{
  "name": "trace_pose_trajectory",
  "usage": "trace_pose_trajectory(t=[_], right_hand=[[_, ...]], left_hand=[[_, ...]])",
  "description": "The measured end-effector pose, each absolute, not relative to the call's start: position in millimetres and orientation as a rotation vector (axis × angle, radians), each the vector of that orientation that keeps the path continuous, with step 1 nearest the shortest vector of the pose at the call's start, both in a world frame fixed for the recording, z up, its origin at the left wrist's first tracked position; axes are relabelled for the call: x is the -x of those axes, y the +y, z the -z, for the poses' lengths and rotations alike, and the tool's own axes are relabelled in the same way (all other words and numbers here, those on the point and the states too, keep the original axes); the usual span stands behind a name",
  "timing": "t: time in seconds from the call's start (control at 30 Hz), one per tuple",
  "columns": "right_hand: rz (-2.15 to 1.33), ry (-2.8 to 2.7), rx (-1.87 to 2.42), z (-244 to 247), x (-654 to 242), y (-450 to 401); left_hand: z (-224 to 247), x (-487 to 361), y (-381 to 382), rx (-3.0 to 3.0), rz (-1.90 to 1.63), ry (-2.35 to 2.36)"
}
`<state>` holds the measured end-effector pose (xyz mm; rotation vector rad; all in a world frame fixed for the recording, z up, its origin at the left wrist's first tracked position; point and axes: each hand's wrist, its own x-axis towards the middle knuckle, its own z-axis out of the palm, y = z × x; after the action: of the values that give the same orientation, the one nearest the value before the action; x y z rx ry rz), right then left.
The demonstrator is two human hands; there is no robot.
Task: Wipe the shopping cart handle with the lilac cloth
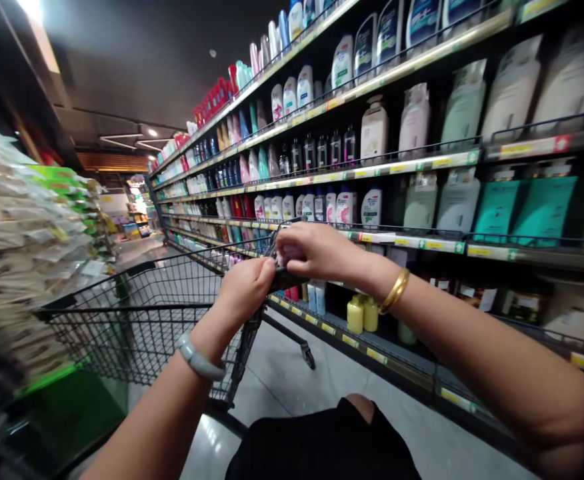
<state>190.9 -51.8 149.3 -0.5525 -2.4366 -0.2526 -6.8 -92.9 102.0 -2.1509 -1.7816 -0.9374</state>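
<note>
A black wire shopping cart (137, 308) stands ahead of me and to the left, turned at an angle. My left hand (245, 285), below a pale bangle, is closed on the cart's dark handle (281, 281). Just to its right, my right hand (319, 248) curls over the same handle, with a gold bangle on that wrist. A small purplish patch shows under the right fingers; what it is I cannot make out. Inside the basket, the visible part shows only wire mesh.
Along the right runs a long shelf (407, 241) of shampoo and lotion bottles in several tiers. Yellow bottles (362, 313) stand on a low tier. Stacked packages (2, 260) rise on the left above a green base (72, 410). A tiled floor (292, 393) leads down the aisle.
</note>
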Motion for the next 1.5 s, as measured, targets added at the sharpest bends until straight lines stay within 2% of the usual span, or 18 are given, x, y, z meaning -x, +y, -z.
trace_pose_trajectory(t=[0.17,0.27,0.47,0.53,0.67,0.8,1.03,1.2,1.3,1.4,1.5], right_hand=[[0.484,-2.421,0.825,-153.3,-191.6,-62.8],[0.567,-2.423,0.751,-146.8,-179.3,-83.5],[0.626,-2.372,0.703,-124.8,-156.0,-93.0],[0.639,-2.332,0.679,-120.8,-160.8,-86.7],[0.645,-2.226,0.751,-111.0,-173.3,-81.8],[0.631,-2.129,0.655,-81.1,-174.7,-81.6],[0.427,-2.21,0.321,-4.0,-205.3,-53.0],[0.196,-1.933,0.387,51.7,-207.4,-39.3],[-0.203,-1.536,0.585,67.9,-203.5,-26.1],[-0.771,-1.059,0.654,51.7,-198.8,-4.7],[-1.177,-1.055,0.443,16.6,-184.7,14.5]], left_hand=[[-87.9,7.6,-90.0,2.27,1.169,-1.641],[-74.6,6.6,-86.1,2.299,1.434,-1.63],[-59.8,7.5,-80.6,2.328,1.545,-1.667],[-58.2,12.6,-84.7,2.327,1.406,-1.675],[-55.5,23.0,-93.4,2.204,0.851,-1.869],[-53.3,19.7,-95.5,2.083,0.43,-1.962],[-45.9,1.5,-94.2,1.924,0.402,-1.916],[-39.8,-7.0,-91.9,1.823,0.456,-1.946],[-36.9,-9.9,-90.9,1.8,0.491,-1.95],[-35.3,-12.1,-90.2,1.785,0.522,-1.955],[-33.6,-13.4,-89.9,1.792,0.536,-1.958]])
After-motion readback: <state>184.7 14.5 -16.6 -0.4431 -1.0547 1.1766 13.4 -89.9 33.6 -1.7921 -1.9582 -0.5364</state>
